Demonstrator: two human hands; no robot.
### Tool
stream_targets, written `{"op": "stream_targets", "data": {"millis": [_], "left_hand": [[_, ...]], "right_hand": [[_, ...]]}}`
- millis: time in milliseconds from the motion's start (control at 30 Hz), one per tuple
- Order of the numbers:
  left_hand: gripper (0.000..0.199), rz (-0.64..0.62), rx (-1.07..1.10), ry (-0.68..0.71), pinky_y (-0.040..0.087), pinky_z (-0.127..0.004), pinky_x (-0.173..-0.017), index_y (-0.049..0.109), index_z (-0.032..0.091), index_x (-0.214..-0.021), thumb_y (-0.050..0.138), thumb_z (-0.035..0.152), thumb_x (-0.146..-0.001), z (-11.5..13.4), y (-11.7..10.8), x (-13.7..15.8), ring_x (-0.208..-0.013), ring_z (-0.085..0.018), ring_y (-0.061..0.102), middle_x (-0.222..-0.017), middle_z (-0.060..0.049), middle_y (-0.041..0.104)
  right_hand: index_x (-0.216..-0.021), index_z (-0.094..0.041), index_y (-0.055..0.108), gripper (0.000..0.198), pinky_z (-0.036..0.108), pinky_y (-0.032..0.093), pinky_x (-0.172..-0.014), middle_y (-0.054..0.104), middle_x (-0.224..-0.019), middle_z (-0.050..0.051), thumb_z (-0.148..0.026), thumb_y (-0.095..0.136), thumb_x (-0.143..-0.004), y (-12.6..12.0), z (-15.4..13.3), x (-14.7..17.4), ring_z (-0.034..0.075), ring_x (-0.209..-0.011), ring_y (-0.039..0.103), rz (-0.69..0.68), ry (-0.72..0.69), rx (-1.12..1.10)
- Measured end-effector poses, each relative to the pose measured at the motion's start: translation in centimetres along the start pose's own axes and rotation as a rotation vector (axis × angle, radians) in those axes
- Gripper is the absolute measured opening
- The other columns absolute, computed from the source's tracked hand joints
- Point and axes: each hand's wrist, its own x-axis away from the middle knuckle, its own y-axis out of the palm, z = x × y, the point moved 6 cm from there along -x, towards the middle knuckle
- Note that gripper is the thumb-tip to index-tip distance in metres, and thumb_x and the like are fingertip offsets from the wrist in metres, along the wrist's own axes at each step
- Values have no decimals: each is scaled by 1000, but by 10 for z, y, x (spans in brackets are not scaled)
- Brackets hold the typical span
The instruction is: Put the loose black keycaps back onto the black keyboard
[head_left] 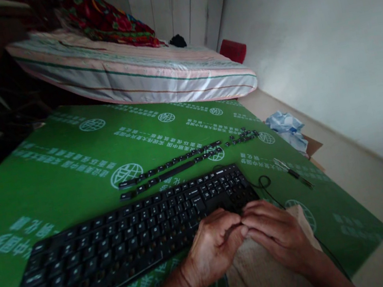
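A black keyboard (119,240) lies at a slant on the green board, with its lowest rows and part of the number pad bare of keycaps. My left hand (216,240) and my right hand (279,232) meet at the keyboard's right front corner, fingertips pinched together. Whatever is between them is small and mostly hidden; I cannot make it out. Beneath both hands is a beige cloth (254,271). Loose black keycaps (176,163) lie in two rows behind the keyboard, and more keycaps (244,135) are scattered to the right of those rows.
The green board (70,170) carries white print. A thin tool with a dark middle (293,173) rests at right, near the keyboard's black cable (265,185). Beyond the board stand a striped mattress (150,76), a crumpled blue-white bag (287,129) and a white wall (322,26).
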Motion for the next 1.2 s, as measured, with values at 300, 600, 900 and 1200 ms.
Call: {"op": "stream_targets", "data": {"millis": [300, 600, 900, 1200], "left_hand": [[17, 53, -157, 78, 46, -26, -68, 56, 16, -107, 51, 23, -93, 2, 4, 4, -77, -16, 56, -82, -2, 64], [17, -140, -500, 231, 43, -28, -62, 53, 17, -78, 41, 11, -89, 13, 22, 4, -69, -16, 51, -75, -3, 59], [18, -226, -533, 191, 41, -29, -62, 51, 18, -76, 41, 12, -89, 9, 26, 5, -70, -16, 50, -76, -3, 57], [18, -221, -540, 195, 42, -29, -64, 52, 18, -76, 41, 14, -89, 9, 27, 5, -70, -16, 50, -76, -3, 58]], "right_hand": [[-91, -17, 68, 9, 33, 55, -91, 68, -102, 11, -18, 59, -87, -12, 23, -10, 21, -105, 62, 13, -40, 61], [-87, -23, 72, 8, 40, 51, -96, 65, -115, 9, -26, 65, -83, -3, 92, -29, 24, -112, 59, -97, 28, 35], [-87, -24, 73, 9, 43, 46, -102, 63, -120, 8, -28, 67, -81, 11, 113, -31, 24, -117, 56, -207, 70, -37], [-87, -24, 73, 10, 45, 47, -100, 64, -120, 8, -29, 68, -80, 12, 115, -35, 24, -115, 58, -241, 78, -46]]}}
